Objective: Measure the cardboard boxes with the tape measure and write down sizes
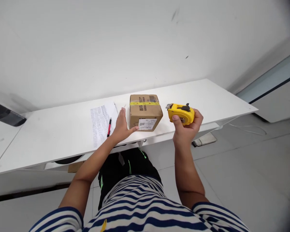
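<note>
A brown cardboard box [145, 111] stands on the white table, a strip of yellow tape across its top and a white shipping label on its front side. My left hand [122, 126] is at the box's left side, fingers stretched out and the thumb reaching to the front face near the label. Held up to the right of the box is a yellow tape measure [181, 112] with black parts, its metal end hook pointing toward the box. My right hand [187, 127] grips it, thumb on the near side. The blade is drawn in apart from the hook.
Sheets of paper with writing [99, 124] lie left of the box, a red and black pen [109, 127] on them. A dark cylindrical object [7, 112] is at the far left. The white table [58, 129] runs along a white wall. A white object [205, 139] sits below, at right.
</note>
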The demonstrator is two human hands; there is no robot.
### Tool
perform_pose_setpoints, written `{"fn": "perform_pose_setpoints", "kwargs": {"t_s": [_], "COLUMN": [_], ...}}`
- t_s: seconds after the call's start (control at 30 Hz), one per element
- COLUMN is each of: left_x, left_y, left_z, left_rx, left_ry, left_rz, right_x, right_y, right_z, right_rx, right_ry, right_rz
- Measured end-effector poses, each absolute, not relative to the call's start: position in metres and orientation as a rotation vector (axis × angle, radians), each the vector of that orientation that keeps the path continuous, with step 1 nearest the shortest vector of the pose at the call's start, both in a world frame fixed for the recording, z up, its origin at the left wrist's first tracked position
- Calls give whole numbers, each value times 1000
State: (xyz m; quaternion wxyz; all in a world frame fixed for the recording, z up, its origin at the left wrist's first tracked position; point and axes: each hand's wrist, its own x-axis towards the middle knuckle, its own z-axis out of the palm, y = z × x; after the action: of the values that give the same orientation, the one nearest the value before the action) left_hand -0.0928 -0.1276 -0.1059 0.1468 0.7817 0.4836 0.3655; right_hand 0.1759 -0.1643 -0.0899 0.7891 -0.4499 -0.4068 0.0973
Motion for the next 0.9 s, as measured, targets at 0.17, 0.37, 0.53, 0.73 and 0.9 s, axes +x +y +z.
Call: {"fn": "perform_pose_setpoints", "kwargs": {"t_s": [0.17,0.37,0.53,0.73,0.9], "left_x": [-89,-73,-67,-83,-104], "left_y": [-174,-195,-183,-126,-60], "left_z": [-41,21,27,29,20], "left_rx": [2115,1810,1655,1635,1480], "left_ry": [1106,791,841,1015,1198], "left_rz": [1582,1037,922,882,855], "right_x": [177,160,162,207,262], "right_y": [-170,-186,-186,-155,-107], "right_z": [-64,-36,-28,-42,-56], "right_rx": [-772,-652,-624,-773,-982], "right_ry": [-1312,-1752,-1834,-1667,-1390], "right_rz": [-65,-273,-287,-130,152]}}
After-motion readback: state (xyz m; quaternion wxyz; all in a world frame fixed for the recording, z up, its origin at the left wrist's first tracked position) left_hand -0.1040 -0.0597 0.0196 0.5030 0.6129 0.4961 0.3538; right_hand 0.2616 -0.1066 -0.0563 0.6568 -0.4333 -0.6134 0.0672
